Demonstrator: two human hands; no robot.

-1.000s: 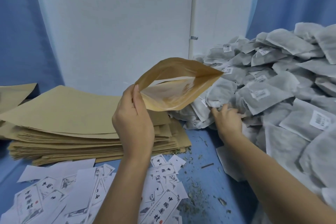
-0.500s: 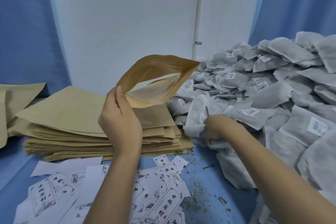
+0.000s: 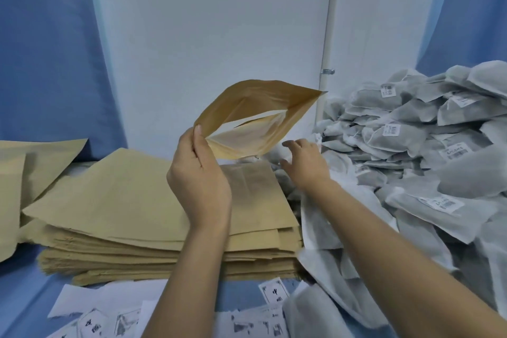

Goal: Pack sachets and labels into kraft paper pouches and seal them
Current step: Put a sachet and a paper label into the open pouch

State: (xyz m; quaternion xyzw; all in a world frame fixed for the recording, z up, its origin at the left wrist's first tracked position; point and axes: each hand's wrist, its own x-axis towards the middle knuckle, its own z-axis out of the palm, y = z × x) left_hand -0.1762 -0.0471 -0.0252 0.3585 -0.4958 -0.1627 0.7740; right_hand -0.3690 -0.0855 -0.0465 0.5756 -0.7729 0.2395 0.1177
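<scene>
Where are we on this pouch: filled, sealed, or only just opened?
Done: the pouch is opened, its mouth spread wide. In hand: the left hand pinches its edge while the right hand, open, reaches toward the sachet pile. Left: sachets and a label in, then sealing. No sealed pouch shows; the flat stack waits.

Blue curtains (image 3: 41, 63) flank a white wall (image 3: 205, 35) with a pipe (image 3: 328, 35).

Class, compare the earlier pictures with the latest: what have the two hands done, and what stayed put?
The right hand, earlier buried in the sachet pile, has lifted out toward the pouch mouth, fingers spread, holding nothing visible. The left hand still pinches the open pouch; the pouch stack is unchanged.
</scene>
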